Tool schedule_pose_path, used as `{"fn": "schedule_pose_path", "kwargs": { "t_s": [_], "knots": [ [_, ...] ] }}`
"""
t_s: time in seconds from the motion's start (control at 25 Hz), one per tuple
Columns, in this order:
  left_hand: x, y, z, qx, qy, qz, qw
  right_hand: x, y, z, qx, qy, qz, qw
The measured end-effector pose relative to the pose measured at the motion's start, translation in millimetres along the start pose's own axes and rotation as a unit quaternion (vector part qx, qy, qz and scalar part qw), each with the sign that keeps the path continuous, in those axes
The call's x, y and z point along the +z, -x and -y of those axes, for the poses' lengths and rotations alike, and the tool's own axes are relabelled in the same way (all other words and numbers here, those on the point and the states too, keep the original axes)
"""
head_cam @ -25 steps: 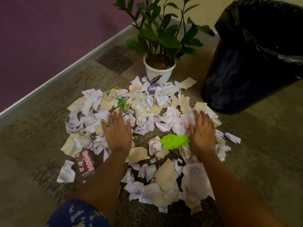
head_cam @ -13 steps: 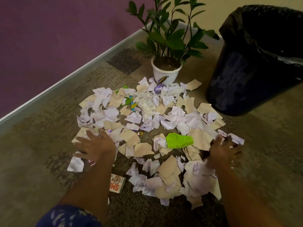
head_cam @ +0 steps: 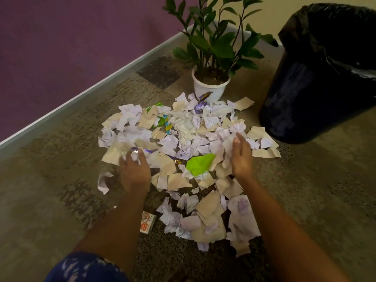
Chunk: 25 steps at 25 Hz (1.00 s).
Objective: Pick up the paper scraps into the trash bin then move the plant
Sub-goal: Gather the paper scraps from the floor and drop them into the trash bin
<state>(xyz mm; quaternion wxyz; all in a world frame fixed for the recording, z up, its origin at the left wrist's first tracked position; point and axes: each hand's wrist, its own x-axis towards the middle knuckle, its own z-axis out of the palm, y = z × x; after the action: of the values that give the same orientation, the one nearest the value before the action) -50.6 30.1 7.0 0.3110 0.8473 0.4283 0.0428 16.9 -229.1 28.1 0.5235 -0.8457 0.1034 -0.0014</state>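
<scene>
A wide pile of white and tan paper scraps point(head_cam: 189, 137) covers the carpet in front of me, with one bright green scrap point(head_cam: 200, 163) near its middle. My left hand point(head_cam: 133, 171) lies on the pile's left edge, fingers curled down over crumpled scraps. My right hand point(head_cam: 241, 157) stands on edge at the right of the pile, palm turned inward and fingers straight, pressing against scraps. The plant point(head_cam: 215, 43) grows in a white pot point(head_cam: 210, 89) just behind the pile. A bin lined with a black bag point(head_cam: 317, 82) stands at the right.
A small printed card box point(head_cam: 147, 222) lies by my left forearm. One loose white scrap point(head_cam: 103, 183) lies left of my left hand. A purple wall with a pale baseboard point(head_cam: 81, 94) runs along the left.
Both hands have swept from the pile's outer edges in toward its middle, dragging scraps with them. The scraps on the left and right sides are bunched closer together.
</scene>
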Motion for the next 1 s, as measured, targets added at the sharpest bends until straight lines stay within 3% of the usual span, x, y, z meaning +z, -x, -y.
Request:
{"fn": "schedule_pose_path", "kwargs": {
  "t_s": [0.16, 0.28, 0.4, 0.52, 0.68, 0.84, 0.96, 1.0],
  "knots": [
    [2, 15, -4, -0.002, -0.028, -0.093, 0.995, -32, 15, -22, 0.016, 0.124, -0.189, 0.974],
    [-1, 12, 10, -0.037, -0.046, -0.147, 0.987, -58, 32, -55, 0.052, 0.245, -0.218, 0.943],
    [-3, 8, 15, -0.133, -0.022, -0.178, 0.975, -61, 50, -77, 0.088, 0.248, -0.201, 0.944],
    [-2, 10, 23, -0.181, -0.008, -0.095, 0.979, -43, 56, -77, 0.092, 0.227, -0.138, 0.960],
    [-1, 14, 21, -0.045, 0.047, -0.012, 0.998, -11, 42, -56, 0.034, 0.134, -0.036, 0.990],
    [0, 27, -10, 0.023, 0.204, 0.100, 0.974, 7, 31, -24, 0.037, -0.008, 0.055, 0.998],
    [-3, 27, -20, 0.047, 0.263, 0.101, 0.958, 8, 42, -7, -0.086, 0.112, -0.001, 0.990],
    [-5, 26, -21, 0.049, 0.273, 0.088, 0.957, 10, 52, -4, -0.156, 0.162, 0.020, 0.974]
  ]
}}
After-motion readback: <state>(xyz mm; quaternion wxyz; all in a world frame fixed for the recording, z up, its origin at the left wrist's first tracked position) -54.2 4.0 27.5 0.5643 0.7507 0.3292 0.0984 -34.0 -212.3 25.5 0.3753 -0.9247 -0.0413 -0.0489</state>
